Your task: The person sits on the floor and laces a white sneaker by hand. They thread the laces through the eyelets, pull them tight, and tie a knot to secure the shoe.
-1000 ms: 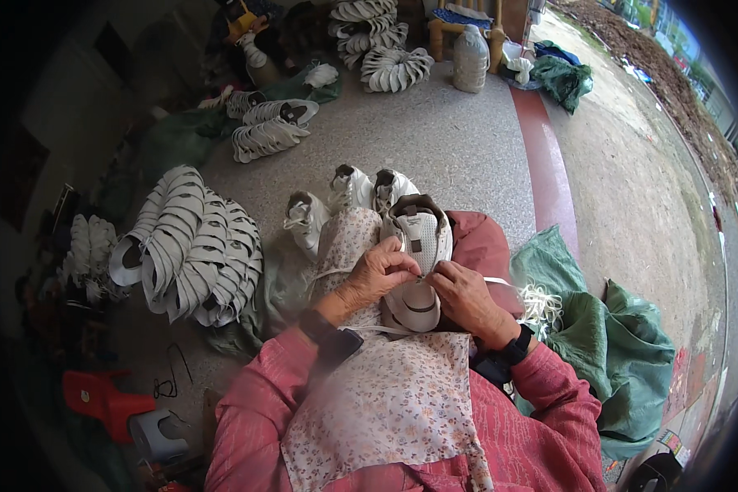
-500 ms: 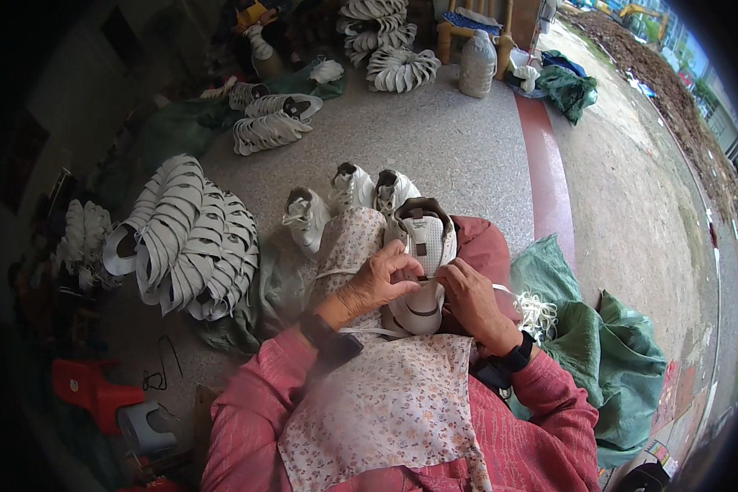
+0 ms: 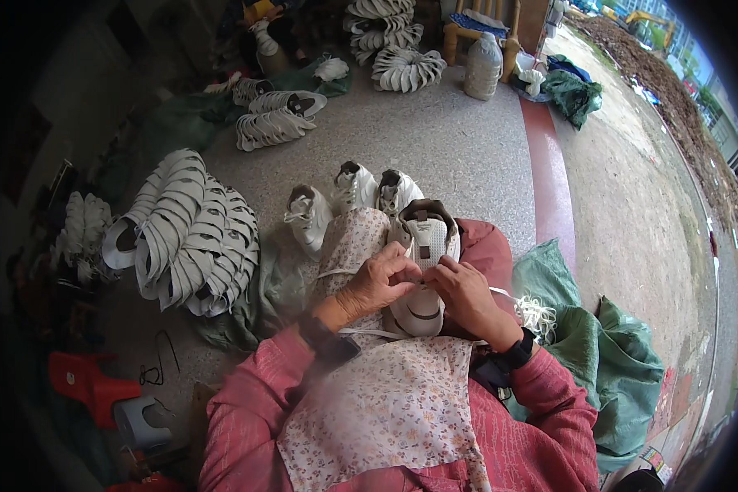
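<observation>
A white shoe (image 3: 418, 316) with a dark brown collar lining rests on my lap, toe toward me. Its perforated tongue (image 3: 439, 243) shows between the open sides. My left hand (image 3: 372, 285) is closed at the shoe's left side, thumb and forefinger together over the lower lacing; what they pinch is hidden. From the right, my right hand (image 3: 470, 300) pinches a thin white shoelace at the same spot, its fingertips almost touching the left ones. White lace runs out on both sides of the shoe.
Three white shoes (image 3: 307, 215) stand beyond my knees. A bundle of white laces (image 3: 536, 315) lies right, by green sacking (image 3: 623, 353). Stacked shoe uppers (image 3: 180, 238) stand left, near a red stool (image 3: 90, 387). A plastic jug (image 3: 483, 67) and another person are farther back.
My right hand has shifted slightly left and up, its fingertips drawing close to the left ones. The left thumb and forefinger, previously ringed apart, have come closer together. The shoe stays on my lap.
</observation>
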### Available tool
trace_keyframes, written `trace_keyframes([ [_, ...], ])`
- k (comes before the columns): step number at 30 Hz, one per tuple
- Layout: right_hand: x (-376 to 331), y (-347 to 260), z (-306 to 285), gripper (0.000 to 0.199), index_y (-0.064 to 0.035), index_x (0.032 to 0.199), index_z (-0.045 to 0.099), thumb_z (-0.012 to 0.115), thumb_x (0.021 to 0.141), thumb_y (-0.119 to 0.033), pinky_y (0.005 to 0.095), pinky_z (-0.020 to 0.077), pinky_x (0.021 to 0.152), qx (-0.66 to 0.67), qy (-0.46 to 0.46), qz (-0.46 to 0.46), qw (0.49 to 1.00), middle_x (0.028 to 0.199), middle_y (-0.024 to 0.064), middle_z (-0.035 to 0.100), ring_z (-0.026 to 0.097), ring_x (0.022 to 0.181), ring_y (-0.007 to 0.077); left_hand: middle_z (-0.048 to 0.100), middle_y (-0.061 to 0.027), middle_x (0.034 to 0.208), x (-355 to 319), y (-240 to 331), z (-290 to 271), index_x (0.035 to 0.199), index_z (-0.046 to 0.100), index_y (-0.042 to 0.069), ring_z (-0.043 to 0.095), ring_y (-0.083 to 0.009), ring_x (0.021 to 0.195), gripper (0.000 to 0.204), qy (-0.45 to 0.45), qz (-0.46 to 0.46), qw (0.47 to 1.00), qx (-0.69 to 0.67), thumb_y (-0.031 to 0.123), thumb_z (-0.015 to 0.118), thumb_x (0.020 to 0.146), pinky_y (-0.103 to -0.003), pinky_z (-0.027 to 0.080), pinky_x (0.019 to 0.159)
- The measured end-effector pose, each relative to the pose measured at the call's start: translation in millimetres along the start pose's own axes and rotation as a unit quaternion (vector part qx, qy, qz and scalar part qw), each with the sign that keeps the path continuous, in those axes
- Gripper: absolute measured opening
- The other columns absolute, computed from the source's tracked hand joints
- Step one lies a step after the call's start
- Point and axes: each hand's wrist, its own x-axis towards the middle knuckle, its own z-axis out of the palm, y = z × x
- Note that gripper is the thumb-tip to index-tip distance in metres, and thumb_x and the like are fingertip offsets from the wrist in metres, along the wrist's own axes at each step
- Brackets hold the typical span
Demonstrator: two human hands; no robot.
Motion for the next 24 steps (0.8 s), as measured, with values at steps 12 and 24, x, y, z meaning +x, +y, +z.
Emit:
trace_keyframes([
  [12,-7.9,7.4,4.0,0.017,-0.0071,0.105,0.059,0.063,0.088,-0.006,0.0411,0.0443,0.079,0.092,0.041,-0.009,0.995,0.099,0.0109,0.060,0.060,0.092,0.0324,0.053,-0.0065,0.090,-2.5,9.0,8.9,0.087,0.068,0.004,0.059,-0.0213,0.083,0.011,0.046,0.065,0.996,0.050,0.001,0.076,0.079,-0.032,0.049,0.071],
  [24,-32.0,17.1,-9.4,0.013,-0.0018,0.094,0.060,0.068,0.085,-0.008,0.0396,0.0475,0.075,0.123,-0.076,0.135,0.980,0.090,0.0168,0.063,0.060,0.087,0.0318,0.058,-0.0150,0.129,-162.3,-80.5,-213.1,0.083,0.070,0.007,0.052,-0.0357,0.119,0.011,0.468,-0.104,0.714,0.511,0.009,0.078,0.076,-0.048,0.041,0.102],
])
